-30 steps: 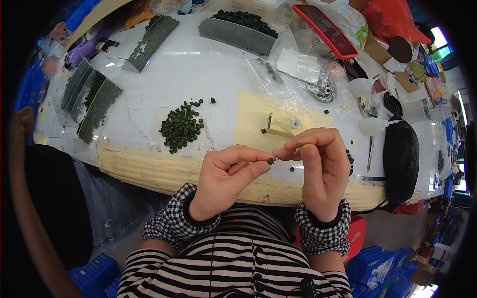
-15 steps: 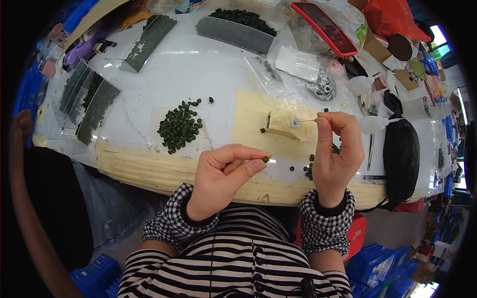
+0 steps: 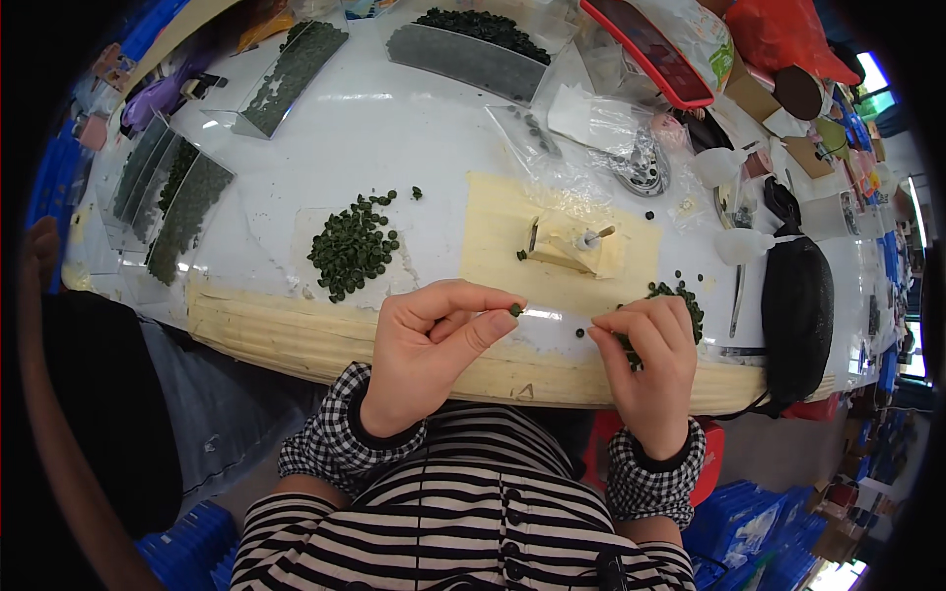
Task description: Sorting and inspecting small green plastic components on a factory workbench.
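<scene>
My left hand (image 3: 424, 350) pinches a small dark green round piece (image 3: 515, 309) between thumb and forefinger, above the near part of the table. My right hand (image 3: 648, 360) is to its right, thumb and fingers drawn close together. Anything between those fingertips is too small to make out. Just left of them, a single loose green disc (image 3: 580, 333) lies on the table. Beyond both hands, a small tan block (image 3: 564, 251) sits on a yellow sheet (image 3: 498, 222). A short brown stick (image 3: 606, 232) pokes out of a whitish tip on the block.
A heap of green discs (image 3: 350, 246) lies left of the sheet; a smaller heap (image 3: 680, 295) is partly behind my right hand. Clear trays (image 3: 463, 67) of dark pieces stand at the back and left. A red-edged phone (image 3: 650, 49) and black pouch (image 3: 796, 305) are right.
My right hand has come down and toward me from the block, where its fingers held a thin stick-like thing at the whitish tip. My left hand has shifted slightly left, still pinching the green piece.
</scene>
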`<state>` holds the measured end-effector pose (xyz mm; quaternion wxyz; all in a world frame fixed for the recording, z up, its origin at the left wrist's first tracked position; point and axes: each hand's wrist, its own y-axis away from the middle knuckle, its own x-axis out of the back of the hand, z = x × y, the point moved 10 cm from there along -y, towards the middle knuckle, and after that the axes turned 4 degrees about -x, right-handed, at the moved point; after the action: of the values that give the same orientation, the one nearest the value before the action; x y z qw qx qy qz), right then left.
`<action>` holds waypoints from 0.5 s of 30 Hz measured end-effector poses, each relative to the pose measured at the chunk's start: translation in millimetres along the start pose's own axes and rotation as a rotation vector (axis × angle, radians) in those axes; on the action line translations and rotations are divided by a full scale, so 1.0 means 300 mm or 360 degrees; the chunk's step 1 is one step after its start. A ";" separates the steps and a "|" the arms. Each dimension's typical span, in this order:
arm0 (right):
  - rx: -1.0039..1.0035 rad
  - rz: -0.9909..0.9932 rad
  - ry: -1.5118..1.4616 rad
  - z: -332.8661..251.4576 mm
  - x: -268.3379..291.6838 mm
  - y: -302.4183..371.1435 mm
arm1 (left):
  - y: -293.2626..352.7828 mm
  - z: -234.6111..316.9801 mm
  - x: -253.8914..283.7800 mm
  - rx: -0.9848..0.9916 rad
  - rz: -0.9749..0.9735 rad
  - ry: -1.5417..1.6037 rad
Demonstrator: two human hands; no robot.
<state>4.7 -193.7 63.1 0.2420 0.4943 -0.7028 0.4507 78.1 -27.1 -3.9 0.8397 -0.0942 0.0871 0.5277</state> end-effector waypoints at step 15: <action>-0.0111 0.0183 -0.0483 0.015 -0.012 0.040 | 0.004 0.002 -0.041 -0.0059 -0.0092 -0.0173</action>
<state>-4.3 -194.6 53.3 0.1239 0.5070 -0.7736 0.3594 71.8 -37.1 -0.3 0.8561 -0.0835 0.0289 0.5092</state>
